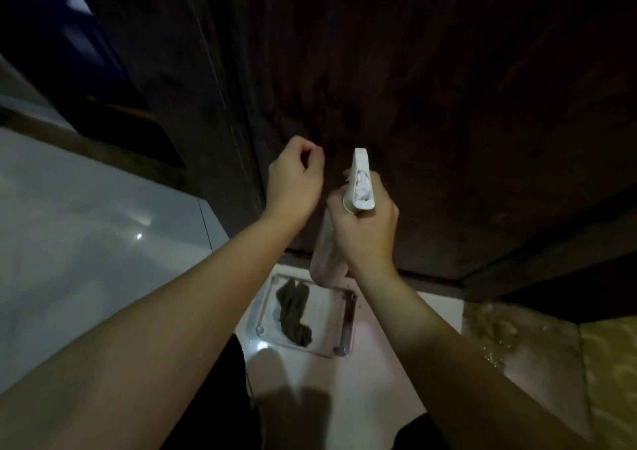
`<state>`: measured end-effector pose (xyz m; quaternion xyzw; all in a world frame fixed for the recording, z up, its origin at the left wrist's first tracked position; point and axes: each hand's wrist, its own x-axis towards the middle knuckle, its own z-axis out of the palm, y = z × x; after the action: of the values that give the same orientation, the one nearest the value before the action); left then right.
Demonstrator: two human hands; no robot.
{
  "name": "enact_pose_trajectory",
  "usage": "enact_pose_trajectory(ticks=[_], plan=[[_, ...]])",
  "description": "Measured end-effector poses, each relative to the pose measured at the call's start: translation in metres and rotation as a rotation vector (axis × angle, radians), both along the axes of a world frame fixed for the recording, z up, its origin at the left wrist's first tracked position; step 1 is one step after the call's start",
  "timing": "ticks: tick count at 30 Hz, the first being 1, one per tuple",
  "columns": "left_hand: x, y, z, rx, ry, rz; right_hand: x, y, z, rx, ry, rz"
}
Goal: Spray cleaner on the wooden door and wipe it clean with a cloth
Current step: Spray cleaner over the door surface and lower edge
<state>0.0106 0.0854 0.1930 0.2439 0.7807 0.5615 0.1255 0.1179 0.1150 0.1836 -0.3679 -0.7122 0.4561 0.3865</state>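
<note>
Two hands up in front of the wooden door [396, 70], taken as the landmark for everything below.

Item: spray bottle [358, 187]. My right hand [365, 222] grips its neck, fingers curled round below the white trigger head, nozzle pointed at the door and close to it. Clear body hangs down under my fist; how full it is I cannot tell. Probably light, hard plastic, slick if wet; best held at the neck, as now.

Item: left hand [293, 180]. Just beside the bottle, near the door, fingers loosely curled, holding nothing.

Item: cloth [294, 313]. Dark olive, crumpled in a long heap, lying in a clear tray [339, 315] on the floor at the foot of the door. Looks soft and limp, likely light; any fold would do for a grip.

Item: door. Dark brown, grain faint in dim light; wet patches not discernible.
</note>
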Motion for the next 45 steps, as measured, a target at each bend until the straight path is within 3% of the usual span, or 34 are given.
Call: enact_pose_trajectory(ticks=[10,14,18,26,30,45], plan=[[-0.022,-0.027,0.431,0.2,0.282,0.121,0.01,0.005,0.435,0.236,0.202,0.03],[-0.031,-0.041,0.545,0.205,0.35,0.148,0.007,0.008,0.556,0.38,0.227,0.061],[-0.04,-0.051,0.622,0.22,0.458,0.186,0.001,0.005,0.638,0.461,0.323,0.089],[-0.09,-0.077,0.697,0.244,0.547,0.204,-0.029,-0.005,0.724,0.454,0.42,0.102],[-0.117,-0.082,0.717,0.272,0.553,0.183,-0.056,-0.014,0.747,0.461,0.363,0.134],[-0.186,-0.074,0.719,0.175,0.632,0.111,-0.126,-0.033,0.736,0.573,0.112,0.121]])
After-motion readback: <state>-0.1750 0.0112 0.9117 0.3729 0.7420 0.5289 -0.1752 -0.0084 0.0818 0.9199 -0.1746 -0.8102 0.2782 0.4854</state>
